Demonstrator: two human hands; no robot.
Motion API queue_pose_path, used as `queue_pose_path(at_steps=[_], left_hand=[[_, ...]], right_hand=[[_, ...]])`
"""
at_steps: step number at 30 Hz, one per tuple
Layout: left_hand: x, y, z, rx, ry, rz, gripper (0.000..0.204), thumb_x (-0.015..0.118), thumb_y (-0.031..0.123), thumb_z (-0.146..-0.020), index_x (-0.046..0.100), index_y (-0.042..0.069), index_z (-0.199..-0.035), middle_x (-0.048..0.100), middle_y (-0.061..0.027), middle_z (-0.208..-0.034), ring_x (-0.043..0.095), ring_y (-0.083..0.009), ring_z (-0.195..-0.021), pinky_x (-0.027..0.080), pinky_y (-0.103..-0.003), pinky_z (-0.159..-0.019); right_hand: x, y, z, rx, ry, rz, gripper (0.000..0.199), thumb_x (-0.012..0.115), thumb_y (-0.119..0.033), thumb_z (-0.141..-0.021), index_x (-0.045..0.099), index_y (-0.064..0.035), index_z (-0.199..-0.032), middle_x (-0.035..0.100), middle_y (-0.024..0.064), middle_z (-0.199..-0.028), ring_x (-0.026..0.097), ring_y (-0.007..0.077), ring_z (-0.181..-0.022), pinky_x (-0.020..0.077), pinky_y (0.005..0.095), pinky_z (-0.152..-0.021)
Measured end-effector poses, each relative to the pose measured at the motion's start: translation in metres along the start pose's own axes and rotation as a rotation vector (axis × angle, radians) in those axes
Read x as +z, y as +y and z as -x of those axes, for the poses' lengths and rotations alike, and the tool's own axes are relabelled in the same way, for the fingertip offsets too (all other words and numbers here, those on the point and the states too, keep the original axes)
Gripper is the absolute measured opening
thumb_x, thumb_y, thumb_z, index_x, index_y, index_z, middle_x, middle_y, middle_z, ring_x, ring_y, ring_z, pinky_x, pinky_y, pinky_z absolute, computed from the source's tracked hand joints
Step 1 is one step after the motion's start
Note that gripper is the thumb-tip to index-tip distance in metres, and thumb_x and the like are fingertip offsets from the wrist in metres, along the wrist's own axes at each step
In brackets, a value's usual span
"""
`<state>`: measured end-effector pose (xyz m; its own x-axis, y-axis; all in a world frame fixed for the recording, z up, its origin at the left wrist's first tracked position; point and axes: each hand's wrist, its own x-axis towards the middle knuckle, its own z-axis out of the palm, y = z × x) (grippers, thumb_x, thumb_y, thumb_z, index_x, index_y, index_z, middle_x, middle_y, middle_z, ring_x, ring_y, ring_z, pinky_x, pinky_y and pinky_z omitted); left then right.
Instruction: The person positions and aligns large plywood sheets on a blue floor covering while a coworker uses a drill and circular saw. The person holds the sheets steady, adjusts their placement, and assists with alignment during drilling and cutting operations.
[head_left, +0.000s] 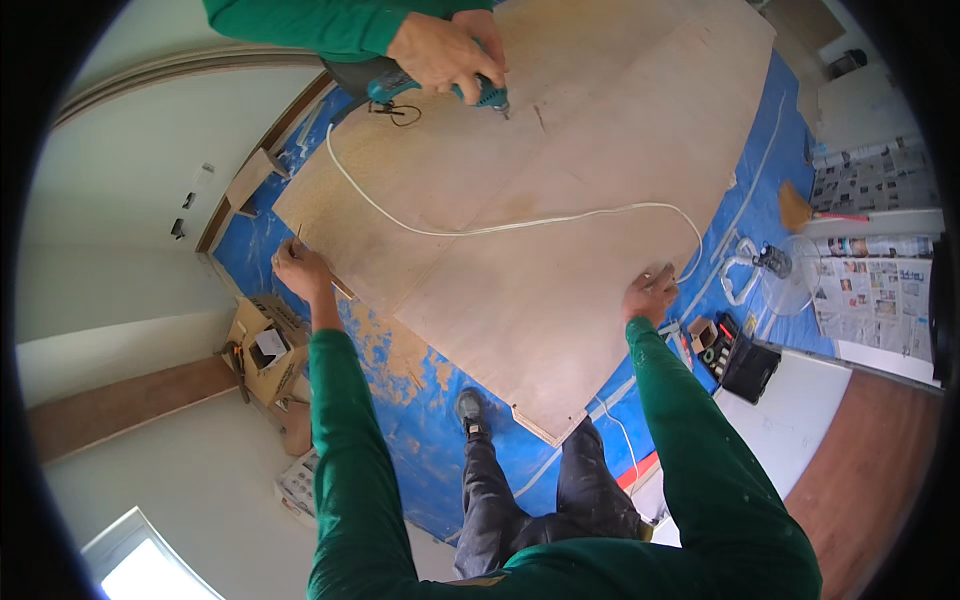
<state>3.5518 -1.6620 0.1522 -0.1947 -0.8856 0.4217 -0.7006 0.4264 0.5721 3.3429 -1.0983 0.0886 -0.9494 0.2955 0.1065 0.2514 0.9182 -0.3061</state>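
A large pale plywood panel (500,270) fills the middle of the view, raised above a blue floor sheet. At its left edge my left hand (303,272) is closed in a pinch, with a thin, short stick-like thing (299,231) poking up from the fingertips; its kind is too small to tell. My right hand (650,294) lies at the panel's right edge, fingers bent over the rim. A white cord (470,233) runs across the board and drops off close to that hand. Opposite me, a co-worker's hands (447,55) hold a teal power drill (490,97), its tip at the board.
Blue sheeting (420,440) with sawdust covers the floor. A cardboard box (265,345) stands at left. On the right are an open black tool case (748,368), a clear plastic bag (792,270) and newspaper-covered surfaces (875,300). My shoe (470,408) is below the near edge.
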Motion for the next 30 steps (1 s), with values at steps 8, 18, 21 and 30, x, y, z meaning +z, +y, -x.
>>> queue_pose_path(at_steps=[8, 18, 21, 30], left_hand=[[0.070, 0.242, 0.137, 0.515, -0.415, 0.576, 0.014, 0.061, -0.001, -0.096, 0.069, -0.001, -0.108, 0.071, -0.0236, -0.105, 0.067, -0.0437, -0.100, 0.055, -0.050, -0.087], [0.206, 0.334, 0.137, 0.602, -0.380, 0.250, 0.012, 0.061, 0.011, -0.098, 0.066, 0.000, -0.102, 0.066, -0.0241, -0.098, 0.066, -0.0442, -0.090, 0.055, -0.052, -0.080], [0.225, 0.336, 0.141, 0.618, -0.383, 0.211, 0.015, 0.063, 0.014, -0.097, 0.068, 0.001, -0.102, 0.068, -0.0246, -0.098, 0.068, -0.0449, -0.088, 0.056, -0.053, -0.077], [0.237, 0.333, 0.143, 0.590, -0.428, 0.098, 0.012, 0.063, 0.010, -0.093, 0.065, 0.003, -0.102, 0.067, -0.0229, -0.102, 0.069, -0.0427, -0.095, 0.058, -0.052, -0.082]], right_hand=[[-0.019, -0.023, -0.008, 0.046, -0.061, -0.098, 0.066, 0.052, -0.034, -0.102, 0.035, -0.0103, -0.161, 0.042, 0.0305, -0.144, 0.051, 0.0489, -0.129, 0.0550, 0.0575, -0.099], [-0.023, -0.026, -0.017, 0.036, -0.114, -0.006, 0.065, 0.052, -0.036, -0.103, 0.032, -0.0099, -0.159, 0.037, 0.0331, -0.144, 0.049, 0.0512, -0.129, 0.0543, 0.0594, -0.099], [-0.025, -0.028, -0.019, 0.054, -0.130, -0.018, 0.066, 0.051, -0.035, -0.104, 0.030, -0.0107, -0.160, 0.037, 0.0336, -0.145, 0.048, 0.0525, -0.129, 0.0538, 0.0598, -0.099], [-0.025, -0.027, -0.021, 0.100, -0.204, -0.041, 0.069, 0.047, -0.040, -0.106, 0.022, -0.0117, -0.164, 0.031, 0.0374, -0.153, 0.043, 0.0530, -0.136, 0.0498, 0.0609, -0.106]])
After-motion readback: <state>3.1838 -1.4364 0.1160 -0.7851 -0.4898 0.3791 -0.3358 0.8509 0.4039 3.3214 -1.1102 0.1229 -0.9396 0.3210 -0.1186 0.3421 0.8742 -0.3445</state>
